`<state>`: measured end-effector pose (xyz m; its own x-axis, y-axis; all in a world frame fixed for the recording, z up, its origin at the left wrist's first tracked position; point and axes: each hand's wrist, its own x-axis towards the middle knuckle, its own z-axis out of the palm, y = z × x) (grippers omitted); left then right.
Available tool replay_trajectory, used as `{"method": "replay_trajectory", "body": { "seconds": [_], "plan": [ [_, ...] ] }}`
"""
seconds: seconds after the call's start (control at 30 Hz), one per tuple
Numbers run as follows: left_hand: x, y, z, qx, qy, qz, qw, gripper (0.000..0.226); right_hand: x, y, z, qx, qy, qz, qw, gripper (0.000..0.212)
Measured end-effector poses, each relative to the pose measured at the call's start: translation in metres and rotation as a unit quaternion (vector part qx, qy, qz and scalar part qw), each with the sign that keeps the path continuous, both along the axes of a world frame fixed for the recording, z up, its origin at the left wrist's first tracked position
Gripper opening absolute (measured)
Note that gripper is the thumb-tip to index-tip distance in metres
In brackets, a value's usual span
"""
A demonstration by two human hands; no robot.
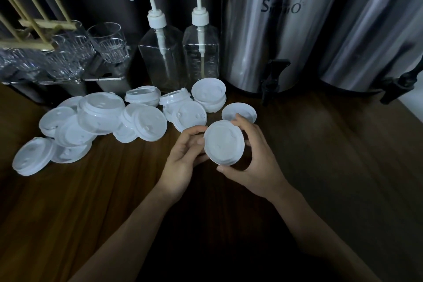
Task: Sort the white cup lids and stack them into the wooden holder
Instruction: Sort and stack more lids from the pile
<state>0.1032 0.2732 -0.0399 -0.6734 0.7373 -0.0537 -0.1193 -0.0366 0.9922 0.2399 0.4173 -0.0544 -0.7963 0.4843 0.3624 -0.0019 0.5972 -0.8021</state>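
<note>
Centrally, white lid (224, 142) between left hand (183, 155) and right hand (254, 158).

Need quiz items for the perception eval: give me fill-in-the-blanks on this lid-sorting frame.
The left hand and right hand grip the same ____ lid.
The pile of loose lids lies to the ____ of both hands.
Behind the pile stand ____ clear pump bottles.
Missing: white; left; two.
</note>
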Motion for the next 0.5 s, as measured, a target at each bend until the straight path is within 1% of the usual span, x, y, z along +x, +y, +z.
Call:
{"method": "replay_trajectory", "body": {
  "seconds": [0.1,0.2,0.27,0.43,0.5],
  "plan": [
    [0.0027,0.0002,0.0021,-0.003,0.016,0.004,1.0,0.035,0.0,0.0001,0.002,0.008,0.002,0.013,1.0,0.103],
    [0.0005,0.0012,-0.0008,-0.006,0.008,0.008,1.0,0.027,0.0,0.0006,0.0022,0.018,-0.003,0.019,1.0,0.101],
    [-0.0005,0.0016,-0.0017,-0.013,0.004,0.001,1.0,0.025,-0.0004,0.0007,0.0011,0.02,-0.015,0.018,1.0,0.103],
    [-0.0009,-0.0001,-0.001,-0.011,0.029,-0.022,0.999,0.035,-0.0006,0.0007,0.002,0.015,-0.007,0.006,1.0,0.098],
    [-0.0004,-0.0002,-0.0008,-0.007,0.035,-0.019,0.999,0.043,0.0003,0.0001,0.0027,0.001,-0.002,-0.007,1.0,0.097]
  ]
}}
